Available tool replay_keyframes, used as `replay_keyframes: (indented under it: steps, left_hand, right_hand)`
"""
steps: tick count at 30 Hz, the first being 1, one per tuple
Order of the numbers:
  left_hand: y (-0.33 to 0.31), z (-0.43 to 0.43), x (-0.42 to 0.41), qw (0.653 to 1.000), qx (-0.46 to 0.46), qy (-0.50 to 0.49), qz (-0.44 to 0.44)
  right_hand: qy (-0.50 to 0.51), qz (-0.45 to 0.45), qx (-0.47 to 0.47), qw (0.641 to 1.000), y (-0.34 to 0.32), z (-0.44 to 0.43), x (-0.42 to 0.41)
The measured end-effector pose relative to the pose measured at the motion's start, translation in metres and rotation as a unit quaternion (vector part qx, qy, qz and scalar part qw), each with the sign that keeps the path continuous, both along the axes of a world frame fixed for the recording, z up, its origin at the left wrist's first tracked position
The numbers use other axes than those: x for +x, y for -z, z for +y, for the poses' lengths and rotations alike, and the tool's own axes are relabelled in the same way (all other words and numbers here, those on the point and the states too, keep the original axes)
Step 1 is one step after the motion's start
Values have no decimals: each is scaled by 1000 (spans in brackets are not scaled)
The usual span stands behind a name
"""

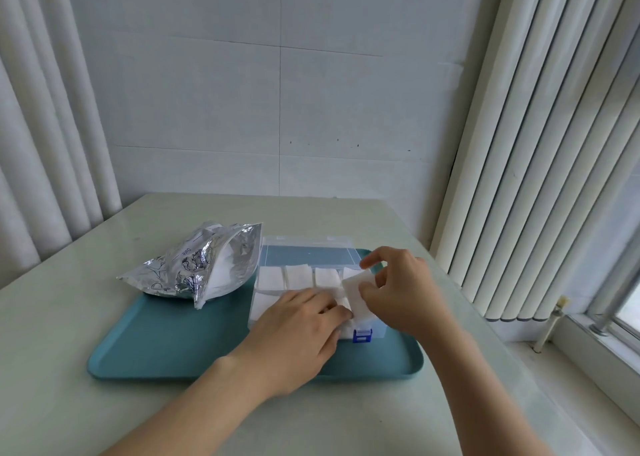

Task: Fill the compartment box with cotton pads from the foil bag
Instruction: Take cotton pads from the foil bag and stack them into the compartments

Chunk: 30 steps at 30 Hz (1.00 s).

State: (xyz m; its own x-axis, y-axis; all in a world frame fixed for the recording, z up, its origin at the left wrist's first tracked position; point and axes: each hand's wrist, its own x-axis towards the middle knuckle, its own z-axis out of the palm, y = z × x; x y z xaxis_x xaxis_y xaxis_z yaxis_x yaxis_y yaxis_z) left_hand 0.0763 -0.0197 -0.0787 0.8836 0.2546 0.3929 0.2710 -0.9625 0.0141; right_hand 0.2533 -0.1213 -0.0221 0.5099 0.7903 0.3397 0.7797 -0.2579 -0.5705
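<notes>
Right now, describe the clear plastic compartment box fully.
The clear plastic compartment box sits on the teal plastic tray, right of the silver foil bag. Its lid lies open behind it; a blue latch marks the front edge. Its back row holds white cotton pads. The left hand rests on the front row; the right hand holds a stack of pads over the right end.

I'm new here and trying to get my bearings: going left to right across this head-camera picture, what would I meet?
Pleated curtain, foil bag, left hand, stack of cotton pads, right hand gripping that stack, vertical blinds. The tray and compartment box span several of these, so I leave them out.
</notes>
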Motion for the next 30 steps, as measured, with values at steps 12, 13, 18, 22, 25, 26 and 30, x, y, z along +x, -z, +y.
replay_keyframes:
  steps: [12, 13, 18, 22, 25, 26, 30]
  left_hand:
    - [1, 0, 0, 1000, 22, -3, -17]
    - [1, 0, 1, 999, 29, -4, -17]
    - [3, 0, 2, 999, 40, -16, -5]
    - [2, 0, 2, 999, 42, -17, 1]
    - [1, 0, 2, 999, 34, -15, 13]
    - [0, 0, 2, 999, 31, -14, 17]
    - [-2, -1, 2, 999, 20, -10, 26]
  right_hand:
    - [49, -98, -99, 989, 7, 4, -6]
    - [51, -116, -107, 986, 7, 4, -7]
    - [48, -207, -146, 966, 9, 6, -11]
    - [67, -272, -139, 950, 14, 5, -12]
    - [76, -293, -146, 942, 13, 5, -14]
    - [79, -306, -147, 937, 12, 5, -15]
    - [79, -337, -147, 926, 8, 2, -13]
